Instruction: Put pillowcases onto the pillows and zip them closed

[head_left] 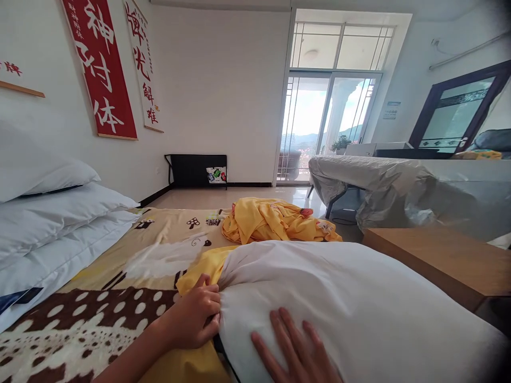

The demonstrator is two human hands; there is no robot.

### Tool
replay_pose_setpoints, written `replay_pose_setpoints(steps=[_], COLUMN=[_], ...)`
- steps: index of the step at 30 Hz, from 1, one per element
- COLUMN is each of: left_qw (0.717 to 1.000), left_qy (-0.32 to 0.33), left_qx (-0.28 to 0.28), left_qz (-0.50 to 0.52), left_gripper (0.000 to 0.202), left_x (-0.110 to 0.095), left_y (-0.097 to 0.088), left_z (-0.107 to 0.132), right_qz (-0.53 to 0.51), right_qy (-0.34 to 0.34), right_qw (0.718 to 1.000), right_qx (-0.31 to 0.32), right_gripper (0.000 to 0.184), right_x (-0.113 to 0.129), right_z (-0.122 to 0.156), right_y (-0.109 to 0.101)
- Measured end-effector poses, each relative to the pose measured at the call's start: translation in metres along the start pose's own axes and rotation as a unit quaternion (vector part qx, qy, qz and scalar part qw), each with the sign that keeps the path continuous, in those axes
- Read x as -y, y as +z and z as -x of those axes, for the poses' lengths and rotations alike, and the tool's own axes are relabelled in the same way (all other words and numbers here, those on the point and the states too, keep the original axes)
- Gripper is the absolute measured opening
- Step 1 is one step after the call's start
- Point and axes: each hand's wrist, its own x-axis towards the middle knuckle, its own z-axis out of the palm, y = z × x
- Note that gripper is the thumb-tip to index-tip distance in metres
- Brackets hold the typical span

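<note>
We are pressing our right hand (297,351) onto the white pillow (339,298), its fingers spreading wide over the fabric; our left hand (199,314) is curling closed at the pillow's left edge, gripping the yellow cloth (205,266) there; whether it is also pinching the pillow, we are not able to tell. The pillow is lying right in front of us, its left part resting over the patterned blanket (159,255); more yellow is showing below our left forearm. Just beyond the pillow, a crumpled yellow bundle (275,219) is lying at the blanket's far edge; white pillows (59,223) are stacking up along the left wall; brown furniture (439,258) is standing on the right; glass doors (331,127) are letting in daylight behind.
</note>
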Motion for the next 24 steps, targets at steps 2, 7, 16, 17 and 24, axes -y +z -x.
replay_pose_setpoints(steps=[2, 7, 16, 17, 24], left_qw=[0.999, 0.998, 0.991, 0.991, 0.985], left_qy=[-0.002, 0.023, -0.059, -0.071, -0.065], left_qx=[0.033, 0.064, -0.112, -0.097, -0.08], left_qz=[0.0, -0.016, 0.048, 0.054, 0.137], left_gripper=[0.024, 0.014, 0.016, 0.02, 0.02], left_x=[-0.013, -0.052, -0.017, -0.008, 0.026], left_y=[-0.005, -0.013, -0.037, -0.03, 0.03], left_z=[0.0, -0.002, -0.059, -0.061, -0.021], right_qz=[-0.042, -0.229, -0.318, -0.33, -0.155], right_qy=[-0.002, -0.023, 0.103, 0.088, -0.03], right_qw=[0.999, 0.965, 0.931, 0.93, 0.987], right_qx=[0.015, 0.127, 0.145, 0.135, 0.02], right_gripper=[0.041, 0.038, 0.016, 0.016, 0.038], right_x=[-0.009, -0.049, -0.032, -0.019, -0.006], right_z=[-0.006, -0.051, -0.118, -0.113, -0.05], right_y=[0.005, 0.019, 0.078, 0.084, 0.052])
